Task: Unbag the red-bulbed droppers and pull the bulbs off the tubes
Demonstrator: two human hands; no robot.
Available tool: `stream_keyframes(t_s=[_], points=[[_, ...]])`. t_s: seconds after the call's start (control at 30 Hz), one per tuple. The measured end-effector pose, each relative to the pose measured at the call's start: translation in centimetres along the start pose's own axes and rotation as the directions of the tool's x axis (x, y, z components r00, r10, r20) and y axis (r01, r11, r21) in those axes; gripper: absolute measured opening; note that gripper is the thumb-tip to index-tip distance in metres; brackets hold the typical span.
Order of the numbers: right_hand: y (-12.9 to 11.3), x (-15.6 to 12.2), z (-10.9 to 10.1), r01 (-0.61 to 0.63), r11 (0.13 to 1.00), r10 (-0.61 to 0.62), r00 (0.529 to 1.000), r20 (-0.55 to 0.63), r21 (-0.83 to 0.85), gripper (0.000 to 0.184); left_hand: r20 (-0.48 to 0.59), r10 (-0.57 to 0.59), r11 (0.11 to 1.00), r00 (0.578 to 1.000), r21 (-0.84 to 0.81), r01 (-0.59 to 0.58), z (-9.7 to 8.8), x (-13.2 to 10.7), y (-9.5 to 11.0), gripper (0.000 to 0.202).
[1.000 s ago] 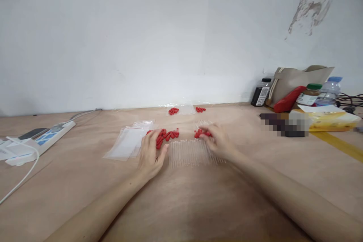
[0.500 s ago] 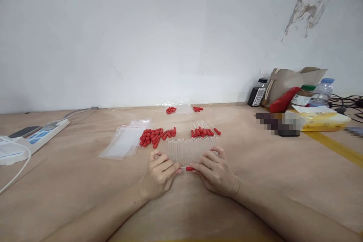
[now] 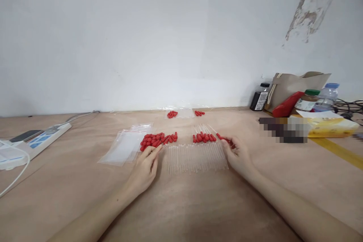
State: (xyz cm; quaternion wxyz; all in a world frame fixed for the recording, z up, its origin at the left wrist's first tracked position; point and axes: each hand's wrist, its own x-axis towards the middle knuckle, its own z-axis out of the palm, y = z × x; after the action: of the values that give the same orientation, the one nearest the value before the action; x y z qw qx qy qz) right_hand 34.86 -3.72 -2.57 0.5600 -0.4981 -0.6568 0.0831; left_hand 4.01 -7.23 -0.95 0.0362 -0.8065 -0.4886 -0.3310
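My right hand (image 3: 239,157) pinches the red rubber bulb of a glass dropper (image 3: 219,136) at the right end of a row of finished-looking droppers (image 3: 204,136), their thin tubes pointing away. More red shows between its fingers, partly hidden. My left hand (image 3: 146,168) is closed, with the thin pale tip of a glass tube (image 3: 165,145) showing at its fingertips. It is just in front of a pile of loose red rubber bulbs (image 3: 151,140). Between both hands lies a row of bare glass tubes (image 3: 195,158), side by side.
Clear zip bags (image 3: 124,145) lie left of the bulbs. By the wall is a clear bag with red-bulbed droppers (image 3: 185,113). A power strip (image 3: 49,136) and phone (image 3: 27,135) are at left; bottles (image 3: 260,98), a paper bag (image 3: 297,83) and a yellow tissue pack (image 3: 330,124) at right.
My hands were together in front of the tubes, holding a tube and a red bulb. They have parted: the right to the dropper row, the left towards the bulb pile.
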Motion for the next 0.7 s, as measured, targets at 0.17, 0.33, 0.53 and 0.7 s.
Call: stream_keyframes(t_s=[0.17,0.33,0.53,0.7], points=[[0.8,-0.2,0.9,-0.256,0.904,0.255,0.966,0.049,0.342,0.032,0.076,-0.041,0.999,0.996,-0.003,0.041,0.6,-0.4,0.0,0.052],[-1.6,0.3,2.2,-0.305,0.897,0.23,0.94,0.25,0.321,0.021,0.188,-0.102,0.994,0.977,-0.02,0.108,1.0,-0.4,-0.1,0.053],[-4.9,3.8,6.3,-0.063,0.998,0.061,0.956,0.286,-0.004,0.009,0.216,-0.112,0.991,0.97,-0.052,0.126,1.4,0.0,0.6,0.037],[-6.4,5.6,11.6,-0.015,0.992,0.053,0.95,0.309,-0.121,0.007,0.191,-0.138,0.984,0.972,-0.084,0.157,1.0,-0.1,1.6,0.031]])
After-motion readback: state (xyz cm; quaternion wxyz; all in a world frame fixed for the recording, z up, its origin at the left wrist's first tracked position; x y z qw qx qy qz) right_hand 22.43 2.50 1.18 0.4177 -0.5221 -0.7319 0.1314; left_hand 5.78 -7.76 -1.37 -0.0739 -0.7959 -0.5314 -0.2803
